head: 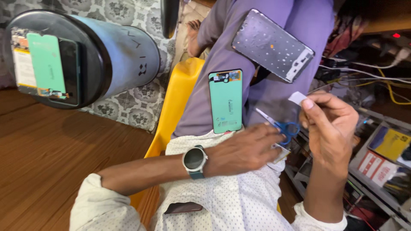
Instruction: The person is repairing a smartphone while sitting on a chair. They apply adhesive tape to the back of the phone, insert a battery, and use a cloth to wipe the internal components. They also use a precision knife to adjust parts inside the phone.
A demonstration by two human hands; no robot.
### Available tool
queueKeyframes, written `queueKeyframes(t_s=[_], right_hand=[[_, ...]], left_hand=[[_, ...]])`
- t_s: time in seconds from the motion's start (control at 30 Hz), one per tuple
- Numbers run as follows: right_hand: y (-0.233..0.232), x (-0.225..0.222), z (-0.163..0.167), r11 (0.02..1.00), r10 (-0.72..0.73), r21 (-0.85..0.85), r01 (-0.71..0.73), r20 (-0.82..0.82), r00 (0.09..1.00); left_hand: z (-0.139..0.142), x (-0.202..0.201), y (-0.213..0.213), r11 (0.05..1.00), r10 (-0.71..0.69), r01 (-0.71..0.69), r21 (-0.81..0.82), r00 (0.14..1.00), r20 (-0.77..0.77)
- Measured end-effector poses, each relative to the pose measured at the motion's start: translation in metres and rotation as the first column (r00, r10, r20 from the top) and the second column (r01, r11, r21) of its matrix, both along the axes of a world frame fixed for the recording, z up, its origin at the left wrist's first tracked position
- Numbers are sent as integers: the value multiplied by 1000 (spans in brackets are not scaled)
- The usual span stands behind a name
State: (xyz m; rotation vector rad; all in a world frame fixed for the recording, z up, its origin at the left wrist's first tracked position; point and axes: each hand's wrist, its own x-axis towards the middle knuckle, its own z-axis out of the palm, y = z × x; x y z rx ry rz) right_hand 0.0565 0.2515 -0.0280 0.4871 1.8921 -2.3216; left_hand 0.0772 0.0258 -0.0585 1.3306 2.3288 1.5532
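Now left hand (pixel 244 149) grips blue scissors (pixel 282 125); right hand (pixel 332 128) pinches clear film (pixel 274 100) just above.

Scissors (pixel 280 124) half behind left hand (pixel 244 149)

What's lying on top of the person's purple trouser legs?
On the purple trousers lie a green-backed phone screen panel and a grey phone frame. The left hand covers the near end of the blue-handled scissors, so what they rest on is hidden.
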Motion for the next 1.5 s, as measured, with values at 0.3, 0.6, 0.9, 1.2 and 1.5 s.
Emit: queueKeyframes(t_s=[0.3, 0.6, 0.9, 1.2, 1.5], right_hand=[[-53, -36, 7, 959, 206, 218, -180, -104, 973], [-85, -72, 4, 839, 414, 439, -321, -134, 900], [-81, -72, -18, 891, 358, 287, -352, 34, 933], [-83, -72, -19, 882, 383, 296, -368, 6, 924], [-82, -70, -23, 870, 388, 337, -359, -20, 921]], left_hand=[[0, -83, -93, 777, 600, -539, -324, 791, 121], [-10, -80, -89, 945, 180, -325, 37, 610, 772], [6, -81, -82, 901, 204, -423, 98, 611, 765], [-2, -80, -71, 827, 402, -560, 42, 642, 653], [-4, -78, -67, 800, 505, -600, 6, 679, 533]])
